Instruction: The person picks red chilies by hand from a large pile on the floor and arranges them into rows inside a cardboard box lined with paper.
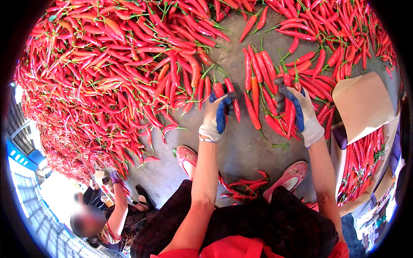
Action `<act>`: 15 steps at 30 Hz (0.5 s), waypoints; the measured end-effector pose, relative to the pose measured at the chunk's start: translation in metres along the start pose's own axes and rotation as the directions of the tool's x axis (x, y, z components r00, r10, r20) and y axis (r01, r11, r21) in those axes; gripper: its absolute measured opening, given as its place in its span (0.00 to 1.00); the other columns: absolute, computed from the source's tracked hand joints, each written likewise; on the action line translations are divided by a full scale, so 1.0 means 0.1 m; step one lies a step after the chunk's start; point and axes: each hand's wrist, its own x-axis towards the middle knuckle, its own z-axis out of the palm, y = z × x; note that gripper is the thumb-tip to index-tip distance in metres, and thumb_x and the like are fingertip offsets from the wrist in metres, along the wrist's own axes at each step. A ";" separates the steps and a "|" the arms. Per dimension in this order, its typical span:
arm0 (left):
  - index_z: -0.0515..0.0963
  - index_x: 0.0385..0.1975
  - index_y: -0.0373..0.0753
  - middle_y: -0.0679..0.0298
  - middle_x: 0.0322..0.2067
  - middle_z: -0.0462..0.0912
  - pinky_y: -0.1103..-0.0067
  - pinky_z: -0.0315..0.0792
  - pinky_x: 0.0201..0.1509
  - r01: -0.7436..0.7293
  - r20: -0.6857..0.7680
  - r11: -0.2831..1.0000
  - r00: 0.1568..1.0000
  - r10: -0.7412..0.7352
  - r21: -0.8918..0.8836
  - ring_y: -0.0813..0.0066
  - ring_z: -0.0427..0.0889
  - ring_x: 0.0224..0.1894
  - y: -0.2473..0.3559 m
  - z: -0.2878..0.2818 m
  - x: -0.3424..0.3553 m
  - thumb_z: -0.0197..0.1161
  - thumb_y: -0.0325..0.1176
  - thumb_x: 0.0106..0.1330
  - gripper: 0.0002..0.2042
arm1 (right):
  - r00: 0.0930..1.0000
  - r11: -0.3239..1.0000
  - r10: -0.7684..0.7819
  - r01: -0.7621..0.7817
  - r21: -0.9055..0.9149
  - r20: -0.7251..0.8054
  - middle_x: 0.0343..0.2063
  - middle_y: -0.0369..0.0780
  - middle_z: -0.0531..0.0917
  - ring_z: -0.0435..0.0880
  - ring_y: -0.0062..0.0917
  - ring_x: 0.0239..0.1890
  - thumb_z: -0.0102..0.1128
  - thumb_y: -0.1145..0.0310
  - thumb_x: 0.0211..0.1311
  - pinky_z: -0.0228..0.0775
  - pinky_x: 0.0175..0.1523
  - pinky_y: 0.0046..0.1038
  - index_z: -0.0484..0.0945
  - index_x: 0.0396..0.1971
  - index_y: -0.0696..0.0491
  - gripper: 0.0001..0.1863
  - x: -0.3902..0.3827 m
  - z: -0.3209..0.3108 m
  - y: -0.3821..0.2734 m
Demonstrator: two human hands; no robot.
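Left hand: curled, pinching red peppers mid-frame; a loose grip could drop one.
Right hand: fingers bent around more peppers, right of the middle; squeezing too hard could snap stems.
Big pile: upper left; a bump could make it slide.
Shoes: lower middle, loose peppers between them; a step could squash some.
Box: right side; its flap leans over, so it could block an arm.

Scene was bright | lower-left background burned out white | peppers carried small glints | lines bowed toward the black rim | co-worker's face was blurred
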 end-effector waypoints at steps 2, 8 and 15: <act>0.75 0.37 0.38 0.68 0.23 0.75 0.84 0.63 0.23 0.003 -0.015 0.991 1.000 -0.005 -0.137 0.80 0.71 0.21 -0.03 -0.01 -0.09 0.53 0.33 0.60 0.09 | 1.000 0.999 -0.025 0.024 0.028 0.008 0.23 0.38 0.79 0.76 0.20 0.22 0.55 0.65 0.57 0.68 0.27 0.23 0.75 0.39 0.59 0.14 0.04 0.02 0.06; 0.73 0.40 0.38 0.66 0.28 0.74 0.83 0.62 0.23 -0.055 -0.021 0.979 0.998 0.052 -0.195 0.80 0.69 0.22 0.02 -0.04 -0.36 0.50 0.35 0.61 0.12 | 0.999 0.967 -0.024 0.016 -0.254 -0.029 0.25 0.40 0.80 0.77 0.23 0.23 0.57 0.66 0.53 0.70 0.29 0.27 0.74 0.38 0.60 0.15 0.09 0.07 0.19; 0.73 0.39 0.33 0.62 0.32 0.76 0.79 0.70 0.40 -0.154 -0.241 0.907 0.969 0.061 -0.392 0.71 0.76 0.35 -0.47 -0.05 -0.51 0.52 0.33 0.59 0.12 | 0.951 -0.152 -0.257 0.135 -0.979 0.171 0.31 0.47 0.80 0.81 0.34 0.34 0.59 0.53 0.50 0.73 0.37 0.34 0.70 0.35 0.56 0.21 0.19 0.63 0.23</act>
